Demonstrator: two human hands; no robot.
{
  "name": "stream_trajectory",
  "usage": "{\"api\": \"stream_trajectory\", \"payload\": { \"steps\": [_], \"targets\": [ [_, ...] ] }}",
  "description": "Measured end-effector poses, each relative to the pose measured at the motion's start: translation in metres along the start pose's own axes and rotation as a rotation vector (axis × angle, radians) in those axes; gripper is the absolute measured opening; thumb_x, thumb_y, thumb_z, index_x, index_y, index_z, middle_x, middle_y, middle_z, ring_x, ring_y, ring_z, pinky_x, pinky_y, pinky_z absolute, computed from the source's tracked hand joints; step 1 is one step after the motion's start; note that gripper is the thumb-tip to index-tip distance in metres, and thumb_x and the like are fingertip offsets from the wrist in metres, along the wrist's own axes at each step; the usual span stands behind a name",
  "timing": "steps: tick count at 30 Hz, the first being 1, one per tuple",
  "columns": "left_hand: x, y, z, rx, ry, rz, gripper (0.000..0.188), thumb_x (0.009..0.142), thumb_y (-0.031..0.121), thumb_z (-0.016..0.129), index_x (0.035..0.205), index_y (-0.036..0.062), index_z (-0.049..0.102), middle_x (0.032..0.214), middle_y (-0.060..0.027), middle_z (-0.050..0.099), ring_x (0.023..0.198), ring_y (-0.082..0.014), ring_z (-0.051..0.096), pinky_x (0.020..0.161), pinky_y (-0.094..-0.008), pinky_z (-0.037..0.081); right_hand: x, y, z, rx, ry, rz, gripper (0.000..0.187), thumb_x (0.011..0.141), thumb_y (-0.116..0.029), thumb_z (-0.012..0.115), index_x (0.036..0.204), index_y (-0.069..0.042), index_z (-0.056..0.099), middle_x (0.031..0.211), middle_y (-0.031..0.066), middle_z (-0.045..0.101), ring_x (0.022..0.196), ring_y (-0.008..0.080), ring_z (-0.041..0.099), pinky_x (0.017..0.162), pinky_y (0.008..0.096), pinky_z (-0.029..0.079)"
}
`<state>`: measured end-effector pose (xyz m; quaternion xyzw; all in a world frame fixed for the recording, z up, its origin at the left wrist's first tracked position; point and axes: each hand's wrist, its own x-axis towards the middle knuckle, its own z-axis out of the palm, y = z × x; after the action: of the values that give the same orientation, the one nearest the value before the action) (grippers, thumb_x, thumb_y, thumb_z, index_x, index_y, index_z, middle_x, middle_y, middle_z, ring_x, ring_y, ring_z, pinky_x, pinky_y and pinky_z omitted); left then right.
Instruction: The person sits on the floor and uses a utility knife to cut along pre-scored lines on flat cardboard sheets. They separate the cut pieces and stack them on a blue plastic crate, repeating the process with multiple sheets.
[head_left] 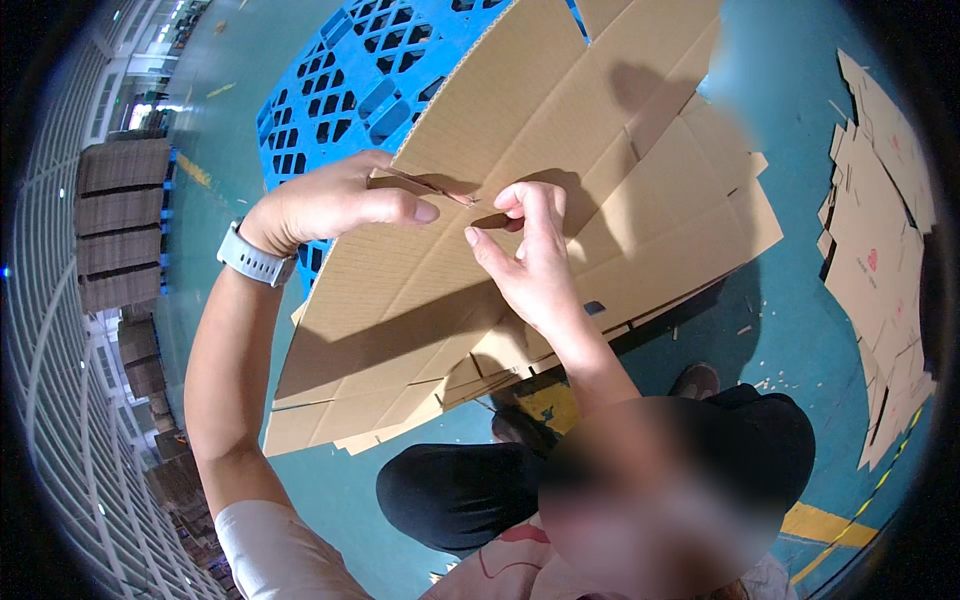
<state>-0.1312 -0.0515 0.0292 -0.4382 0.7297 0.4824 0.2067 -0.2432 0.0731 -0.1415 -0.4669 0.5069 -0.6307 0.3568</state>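
A large flat sheet of brown corrugated cardboard tilts up in front of me, with fold creases and a slit running in from its left edge. My left hand, wearing a light grey watch at the wrist, grips that edge. Its thumb lies along the near face while the other fingers go behind the board. Close to the slit's inner end is my right hand, its thumb and curled forefinger apart, with nothing visible between them. Shadows of both hands fall on the board.
More cardboard sheets lie beneath. Behind stands a blue plastic pallet. Flat cardboard pieces are spread on the green floor at right, with small scraps near my shoes. Tall cardboard stacks stand far left. My bent knees are close below.
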Motion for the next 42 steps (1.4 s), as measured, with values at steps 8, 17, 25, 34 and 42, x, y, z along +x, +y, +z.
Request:
{"api": "stream_trajectory", "payload": {
  "steps": [8,17,25,34,42],
  "targets": [
    [0.000,-0.003,0.012,-0.079,0.119,0.108,0.043,0.080,0.026,0.062,0.112,-0.0024,0.064,0.099,-0.0109,0.068,0.086,-0.0150,0.059,0.081,-0.0276,0.047,0.007,-0.009,0.004,0.067,0.030,0.224,0.033,0.089,-0.029,0.064,0.092,-0.001,0.047,0.078,0.0102,0.051,0.072,0.0197,0.050,0.064,0.0323,0.043],
    [0.000,-0.002,0.025,0.146,0.222,0.143,0.038,0.083,0.028,0.054,0.098,-0.0056,0.064,0.070,-0.0153,0.060,0.063,-0.0180,0.052,0.061,-0.0317,0.044,0.020,-0.038,-0.015,0.183,-0.111,0.504,0.023,0.089,-0.017,0.060,0.077,0.002,0.057,0.062,0.0039,0.057,0.053,0.0076,0.049,0.049,0.0240,0.039],
    [0.000,-0.012,0.025,-0.166,0.074,0.261,0.046,0.089,0.032,0.050,0.111,-0.0048,0.063,0.102,-0.0114,0.066,0.091,-0.0153,0.057,0.085,-0.0276,0.044,0.021,-0.049,-0.023,0.140,-0.136,0.559,0.022,0.089,-0.017,0.059,0.083,0.004,0.059,0.066,0.0058,0.061,0.057,0.0092,0.054,0.053,0.0238,0.042],
    [0.006,-0.023,0.029,-0.276,0.065,0.321,0.045,0.091,0.036,0.046,0.108,-0.0009,0.065,0.101,-0.0083,0.066,0.091,-0.0140,0.057,0.086,-0.0259,0.043,0.014,-0.035,-0.023,0.338,-0.129,0.531,0.021,0.089,-0.017,0.058,0.088,0.004,0.059,0.071,0.0081,0.063,0.063,0.0109,0.058,0.061,0.0236,0.046],
    [-0.002,-0.010,0.030,-0.405,0.033,0.259,0.043,0.089,0.036,0.049,0.107,-0.0011,0.064,0.099,-0.0055,0.064,0.090,-0.0120,0.055,0.085,-0.0248,0.042,0.016,-0.037,-0.026,0.287,-0.159,0.550,0.025,0.091,-0.021,0.059,0.089,0.003,0.058,0.074,0.0086,0.064,0.062,0.0109,0.058,0.060,0.0244,0.047]
  ]
}}
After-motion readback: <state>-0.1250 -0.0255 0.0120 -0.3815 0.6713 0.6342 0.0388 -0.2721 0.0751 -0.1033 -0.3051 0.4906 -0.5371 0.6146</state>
